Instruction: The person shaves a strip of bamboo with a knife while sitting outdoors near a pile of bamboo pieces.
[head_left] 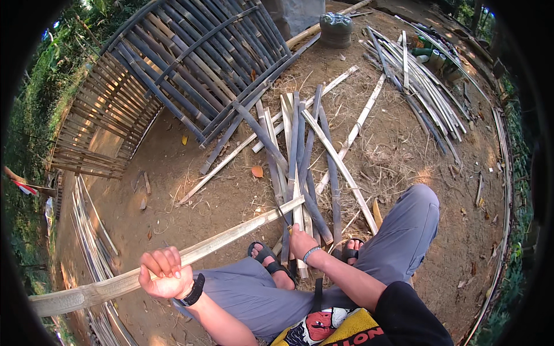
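A long pale split bamboo strip [231, 232] slants across my lap, from the lower left up to the middle. My left hand [165, 273] is closed around it over my left thigh, with a dark band on the wrist. In my closed right hand [302, 242], between my knees, is a knife; its dark narrow blade [282, 215] stands up against the strip near the far end. Most of the handle is hidden by my fingers. Beneath the strip's tip lie several dark and pale bamboo pieces [298, 141], crossed in a loose pile in front of my sandalled feet.
A dark bamboo slat panel [196, 57] stands at the upper left, beside a paler slat fence [104, 118]. Long strips lie bundled at the right [424, 86] and far left [92, 230]. A dark round container [336, 32] stands at the back. Shavings [398, 147] litter the dirt.
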Demonstrator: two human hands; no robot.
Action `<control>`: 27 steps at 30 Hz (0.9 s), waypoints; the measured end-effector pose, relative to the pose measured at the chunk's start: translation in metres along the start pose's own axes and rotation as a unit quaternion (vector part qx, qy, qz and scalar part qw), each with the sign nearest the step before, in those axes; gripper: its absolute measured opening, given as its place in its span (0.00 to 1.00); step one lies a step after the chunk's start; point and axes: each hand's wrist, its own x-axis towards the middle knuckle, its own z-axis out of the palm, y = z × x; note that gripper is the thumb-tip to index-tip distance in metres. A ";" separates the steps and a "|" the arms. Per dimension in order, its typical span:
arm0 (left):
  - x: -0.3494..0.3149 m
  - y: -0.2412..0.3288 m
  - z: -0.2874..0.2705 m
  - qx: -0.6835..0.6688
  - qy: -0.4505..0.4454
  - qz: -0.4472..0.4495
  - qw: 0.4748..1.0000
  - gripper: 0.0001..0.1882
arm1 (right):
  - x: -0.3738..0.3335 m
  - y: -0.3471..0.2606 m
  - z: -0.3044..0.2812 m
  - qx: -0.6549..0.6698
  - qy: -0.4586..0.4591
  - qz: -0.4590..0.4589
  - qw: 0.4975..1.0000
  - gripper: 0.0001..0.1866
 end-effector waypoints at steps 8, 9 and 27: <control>0.004 0.000 0.001 0.010 0.034 -0.004 0.999 0.20 | -0.003 -0.006 0.010 0.018 -0.021 -0.027 0.999 0.12; 0.006 -0.001 0.001 0.015 0.046 -0.004 0.999 0.20 | 0.002 -0.004 0.009 0.020 -0.019 -0.020 0.999 0.11; 0.011 -0.001 -0.005 0.016 0.058 -0.006 0.998 0.18 | 0.051 0.006 -0.013 0.276 0.184 -0.029 0.943 0.16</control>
